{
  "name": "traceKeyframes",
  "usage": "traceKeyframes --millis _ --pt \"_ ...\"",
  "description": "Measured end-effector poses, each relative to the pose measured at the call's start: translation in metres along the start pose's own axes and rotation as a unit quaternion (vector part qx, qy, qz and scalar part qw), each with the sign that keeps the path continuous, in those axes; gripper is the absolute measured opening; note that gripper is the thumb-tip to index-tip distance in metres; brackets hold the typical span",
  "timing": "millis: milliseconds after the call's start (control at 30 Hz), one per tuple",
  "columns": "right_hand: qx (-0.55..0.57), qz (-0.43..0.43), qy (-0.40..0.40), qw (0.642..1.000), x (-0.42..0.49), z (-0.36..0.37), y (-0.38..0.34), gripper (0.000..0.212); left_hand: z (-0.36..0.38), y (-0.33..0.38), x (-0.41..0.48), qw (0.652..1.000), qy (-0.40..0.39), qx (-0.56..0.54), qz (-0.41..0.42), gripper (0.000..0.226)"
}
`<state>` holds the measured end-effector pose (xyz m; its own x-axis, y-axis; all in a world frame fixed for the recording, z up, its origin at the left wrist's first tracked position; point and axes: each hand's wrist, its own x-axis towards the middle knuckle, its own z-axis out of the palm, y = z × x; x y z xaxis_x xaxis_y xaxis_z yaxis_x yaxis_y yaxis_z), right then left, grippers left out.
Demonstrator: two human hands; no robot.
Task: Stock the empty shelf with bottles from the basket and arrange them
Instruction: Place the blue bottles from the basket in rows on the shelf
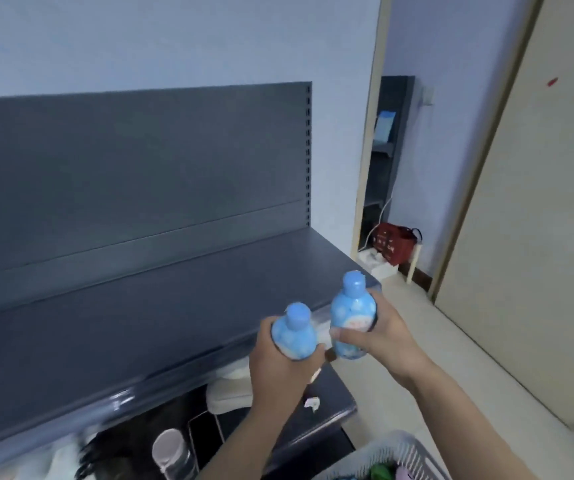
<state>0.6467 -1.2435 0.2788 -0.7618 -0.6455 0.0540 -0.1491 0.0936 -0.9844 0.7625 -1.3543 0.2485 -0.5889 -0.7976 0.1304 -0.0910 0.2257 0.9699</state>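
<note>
Left bottle [295, 337]: blue body, blue cap, roughly upright, held by L hand [278, 372], fingers wrapped round the lower body from below. Right bottle [349, 323]: same type, sits a bit higher, pale label patch facing cam. Gripped by R hand [380, 336], thumb across the front, fingers curled behind. Bottles just beside each other; touching or not, can't tell. Both are in the air above the front edge of the grey shelf [140, 306], near its right end. Grey back panel [140, 161] behind, w/ slotted upright at its right edge. Under the front edge: lower shelf [330, 403] w/ white items [230, 393] and a clear jar [171, 452], all blurred. Pale lattice basket [403, 446] at bottom right, under R forearm, green + pink things inside. Red bag [394, 242] on the floor past the shelf's right end.
</note>
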Motion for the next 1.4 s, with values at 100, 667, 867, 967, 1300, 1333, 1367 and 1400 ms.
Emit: traceKeyframes --millis 100,667,867,967,1300,1333,1367,1400 --pt "0.017 -0.027 -0.026 0.999 0.011 0.044 -0.028 0.049 -0.046 0.015 0.011 0.999 0.042 -0.005 0.014 0.048" --pt "0.065 -0.038 -0.155 0.985 0.042 0.365 -0.107 0.049 -0.336 -0.024 0.067 0.963 0.269 -0.005 0.008 0.048" --pt "0.073 -0.007 -0.174 0.982 0.063 0.458 -0.106 0.05 -0.393 -0.059 0.087 0.945 0.325 -0.011 -0.024 0.046" --pt "0.088 0.008 -0.182 0.979 0.077 0.499 -0.103 0.051 -0.409 -0.078 0.102 0.934 0.355 -0.005 -0.048 0.046" --pt "-0.007 0.025 -0.243 0.97 0.123 0.611 -0.084 0.047 -0.446 -0.125 0.151 0.891 0.443 0.012 -0.102 0.047" --pt "-0.021 0.023 -0.252 0.967 0.126 0.619 -0.082 0.041 -0.449 -0.129 0.154 0.894 0.436 0.009 -0.103 0.049" --pt "-0.036 0.018 -0.259 0.965 0.128 0.625 -0.081 0.036 -0.452 -0.133 0.157 0.899 0.427 0.001 -0.102 0.05" --pt "-0.048 0.015 -0.263 0.963 0.13 0.631 -0.079 0.032 -0.455 -0.137 0.16 0.902 0.42 -0.005 -0.102 0.051"
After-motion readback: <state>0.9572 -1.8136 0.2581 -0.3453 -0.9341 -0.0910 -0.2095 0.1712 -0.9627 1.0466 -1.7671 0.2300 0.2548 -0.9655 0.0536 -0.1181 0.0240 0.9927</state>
